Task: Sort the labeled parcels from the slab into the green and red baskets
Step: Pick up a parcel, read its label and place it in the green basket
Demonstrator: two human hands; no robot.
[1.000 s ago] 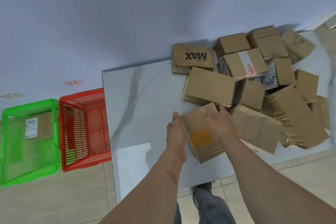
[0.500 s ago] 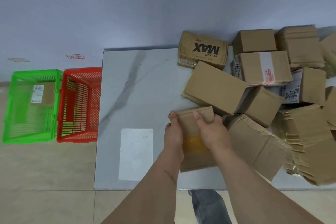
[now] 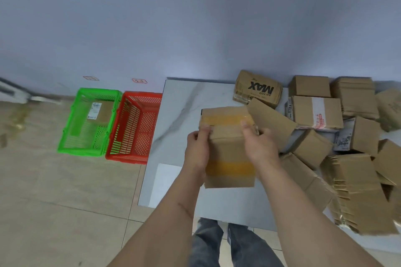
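Note:
A cardboard parcel (image 3: 227,154) with yellow tape bands is held up above the grey marble slab (image 3: 173,119). My left hand (image 3: 198,149) grips its left side, thumb on top. My right hand (image 3: 261,147) grips its right side, fingers curled over the upper edge. No label shows on the faces turned toward me. The green basket (image 3: 71,134) stands on the floor at the left with one labeled parcel (image 3: 101,110) inside. The red basket (image 3: 134,128) sits between it and the slab, and I see nothing in it.
A heap of several cardboard parcels (image 3: 338,136) covers the slab's right side, among them one printed MAX (image 3: 258,89). A blue-grey wall rises behind. Small red tags (image 3: 138,81) are stuck on the wall above the baskets. Beige floor tiles lie in front, with my legs (image 3: 219,243) below.
Both hands have lifted the taped parcel off the slab and tipped it upright. The view has swung left, bringing the baskets nearer the centre.

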